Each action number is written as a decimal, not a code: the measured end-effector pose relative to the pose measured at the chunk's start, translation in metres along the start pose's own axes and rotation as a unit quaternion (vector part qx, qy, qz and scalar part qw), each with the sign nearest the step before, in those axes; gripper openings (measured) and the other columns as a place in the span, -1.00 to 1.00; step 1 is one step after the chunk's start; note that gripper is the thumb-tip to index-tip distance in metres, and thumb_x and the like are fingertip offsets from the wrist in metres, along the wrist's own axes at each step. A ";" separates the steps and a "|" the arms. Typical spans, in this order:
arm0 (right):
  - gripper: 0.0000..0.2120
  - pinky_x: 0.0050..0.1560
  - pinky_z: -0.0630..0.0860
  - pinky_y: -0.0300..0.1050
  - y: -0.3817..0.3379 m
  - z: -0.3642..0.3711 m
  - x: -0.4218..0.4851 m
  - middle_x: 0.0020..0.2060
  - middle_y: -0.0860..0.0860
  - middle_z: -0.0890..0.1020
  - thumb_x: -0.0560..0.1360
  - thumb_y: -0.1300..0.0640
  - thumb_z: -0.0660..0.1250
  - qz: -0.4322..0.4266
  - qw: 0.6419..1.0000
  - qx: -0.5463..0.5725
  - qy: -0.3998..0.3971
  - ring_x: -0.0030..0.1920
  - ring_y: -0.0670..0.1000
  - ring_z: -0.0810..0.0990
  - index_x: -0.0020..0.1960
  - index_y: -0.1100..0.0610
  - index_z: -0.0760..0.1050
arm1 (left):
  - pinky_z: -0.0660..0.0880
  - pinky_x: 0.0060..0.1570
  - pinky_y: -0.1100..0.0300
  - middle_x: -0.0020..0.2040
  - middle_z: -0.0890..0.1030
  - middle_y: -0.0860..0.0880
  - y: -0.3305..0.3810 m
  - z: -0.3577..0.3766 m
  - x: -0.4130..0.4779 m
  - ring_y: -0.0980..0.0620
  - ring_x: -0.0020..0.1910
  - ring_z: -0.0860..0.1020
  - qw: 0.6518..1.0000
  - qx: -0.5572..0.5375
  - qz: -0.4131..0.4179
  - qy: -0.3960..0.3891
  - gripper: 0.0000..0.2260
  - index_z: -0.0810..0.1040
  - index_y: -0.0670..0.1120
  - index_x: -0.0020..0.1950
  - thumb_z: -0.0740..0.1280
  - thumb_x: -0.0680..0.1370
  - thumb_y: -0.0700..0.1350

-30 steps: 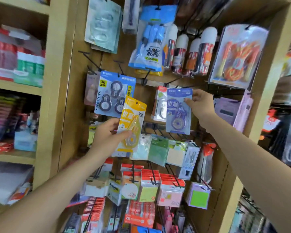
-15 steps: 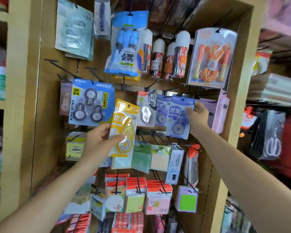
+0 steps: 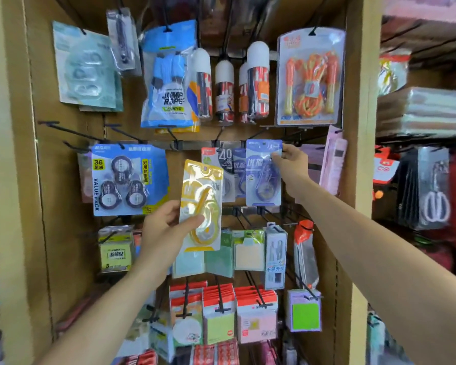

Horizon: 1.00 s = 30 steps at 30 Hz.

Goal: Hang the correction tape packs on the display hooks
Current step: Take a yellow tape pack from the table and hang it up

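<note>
yellow correction tape pack [image 3: 202, 206] is the nearest thing, held upright in front of the display by the left hand [image 3: 163, 227], with the thumb curled across its lower front and the fingers behind it. it is on no hook. it stands just right of the blue value pack [image 3: 128, 180] and covers part of the packs hung behind it. half a second ago it stood much the same way in the same grip.

further in, the right hand [image 3: 292, 160] pinches the upper right edge of the purple correction tape pack [image 3: 263, 172]. earlier this pack was tilted, with its top below the metal rail [image 3: 190, 144]. now it is upright and has risen so its top edge lies level with the rail, overlapping a matching purple pack to its left. whether a hook passes through its hole cannot be told.

behind these, on the brown board [image 3: 63, 233], a blue jump rope bag [image 3: 169, 83], white-capped cans [image 3: 257, 83] and an orange jump rope pack [image 3: 309, 77] hang in the top row, and sticky note packs [image 3: 219, 322] hang low. the view has swung right since the earlier frames, so the board sits more centred. scissors [image 3: 435, 196] hang on the blurred rack at far right.
</note>
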State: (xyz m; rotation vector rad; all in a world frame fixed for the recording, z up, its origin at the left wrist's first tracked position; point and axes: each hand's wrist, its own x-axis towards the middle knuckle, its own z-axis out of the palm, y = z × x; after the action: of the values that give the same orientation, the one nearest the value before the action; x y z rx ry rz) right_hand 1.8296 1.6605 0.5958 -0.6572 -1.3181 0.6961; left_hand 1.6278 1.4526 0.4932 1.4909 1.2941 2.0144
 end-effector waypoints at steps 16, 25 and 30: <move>-0.68 -0.08 0.43 -0.19 -0.002 -0.016 0.030 -0.28 -0.20 0.50 0.52 0.18 0.44 -0.104 0.977 -0.188 -0.003 -0.17 -0.08 0.54 0.26 0.16 0.57 | 0.63 -0.20 0.17 -0.08 0.74 0.03 0.028 0.046 0.078 0.09 -0.13 0.71 0.997 0.041 0.057 -0.039 -0.70 0.54 0.02 0.22 0.45 0.54 -0.24; -0.78 -0.12 0.51 -0.12 0.012 0.009 0.050 -0.17 -0.02 0.61 0.45 0.05 0.49 -0.020 0.956 -0.291 -0.003 -0.07 0.07 0.63 0.05 0.08 0.58 | 0.65 -0.06 -0.10 -0.02 0.73 0.03 0.013 0.059 0.085 0.03 -0.07 0.70 0.993 0.096 0.061 0.004 -0.68 0.57 0.10 0.21 0.48 0.51 -0.17; -0.82 -0.08 0.46 -0.26 0.020 0.001 0.019 -0.06 -0.08 0.64 0.52 0.09 0.42 -0.037 0.995 -0.084 0.043 -0.08 -0.14 0.59 0.11 0.08 0.60 | 0.61 -0.18 0.07 -0.04 0.74 0.03 0.014 0.056 0.088 0.04 -0.07 0.70 0.996 0.074 0.056 -0.019 -0.69 0.56 0.08 0.22 0.46 0.54 -0.20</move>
State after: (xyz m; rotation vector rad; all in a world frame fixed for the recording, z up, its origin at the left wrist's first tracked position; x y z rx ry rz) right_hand 1.8296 1.6882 0.5921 -0.7619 -1.3234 0.4952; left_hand 1.6451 1.5328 0.5592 1.6954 1.3997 1.9851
